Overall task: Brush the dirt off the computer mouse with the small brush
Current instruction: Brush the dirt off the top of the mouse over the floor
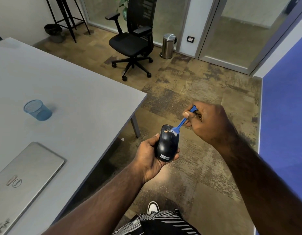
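Right now the left hand (149, 155) is wrapped around a black mouse (167, 145), palm under it, thumb along its 9 o'clock side and fingertips curling up at its near right edge. The mouse is held over the floor (189, 92), clear of the table (70, 92), its nose pointing to 12 o'clock and a white Lenovo label at its near end. Its shell is glossy, with pale crumbs and dusty specks scattered over the far end around the buttons.

From 2 o'clock of the mouse comes the right hand (209, 122), closed on a small blue brush (181, 122), the thin handle pinched between thumb and fingers with its tail end poking out past the thumb. The white bristles rest on the far right part of the mouse, touching the dirty patch.

At 9 o'clock, on the grey table, a blue mesh cup (37, 110) stands well apart from a closed silver laptop (25, 177) nearer the onlooker. Off at 12 o'clock stand a black chair (133, 39) and, to its right, a steel bin (168, 45).
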`<state>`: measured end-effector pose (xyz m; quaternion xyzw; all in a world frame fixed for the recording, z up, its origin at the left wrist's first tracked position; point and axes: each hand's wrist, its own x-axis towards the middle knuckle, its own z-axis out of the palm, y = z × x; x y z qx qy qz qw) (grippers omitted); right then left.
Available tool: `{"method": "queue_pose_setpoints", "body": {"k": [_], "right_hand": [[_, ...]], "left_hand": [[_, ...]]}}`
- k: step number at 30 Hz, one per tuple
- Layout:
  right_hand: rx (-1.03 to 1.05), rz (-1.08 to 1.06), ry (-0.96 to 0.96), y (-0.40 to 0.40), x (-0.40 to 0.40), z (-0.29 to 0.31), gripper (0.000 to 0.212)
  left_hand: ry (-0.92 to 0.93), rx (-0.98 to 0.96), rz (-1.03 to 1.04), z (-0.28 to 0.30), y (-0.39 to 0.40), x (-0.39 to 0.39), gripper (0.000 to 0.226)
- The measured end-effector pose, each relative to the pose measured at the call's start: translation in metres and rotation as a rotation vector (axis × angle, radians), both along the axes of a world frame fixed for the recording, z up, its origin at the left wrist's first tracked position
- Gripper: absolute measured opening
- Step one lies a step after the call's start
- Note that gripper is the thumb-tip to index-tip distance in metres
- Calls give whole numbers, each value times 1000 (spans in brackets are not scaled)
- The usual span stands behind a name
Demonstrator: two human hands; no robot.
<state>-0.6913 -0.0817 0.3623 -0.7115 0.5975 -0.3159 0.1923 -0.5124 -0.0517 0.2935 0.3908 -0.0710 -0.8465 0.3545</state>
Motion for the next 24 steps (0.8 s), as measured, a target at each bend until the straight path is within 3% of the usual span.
{"method": "queue_pose_setpoints", "body": {"k": [4,9,16,21,24], "right_hand": [[-92,-68,5,1,-1,5,9],[-70,95,-37,11,11,7,14],[-112,-88,37,-4,6,-9,11],[-124,46,-115,4,9,-7,9],[-90,7,-4,1,10,-13,11]], "left_hand": [[-9,1,-3,2,0,-1,47],[-11,4,-1,5,-1,-2,46],[-23,1,-23,4,5,-4,46],[-31,-15,-18,3,2,0,48],[-34,-15,-24,2,2,-1,46]]}}
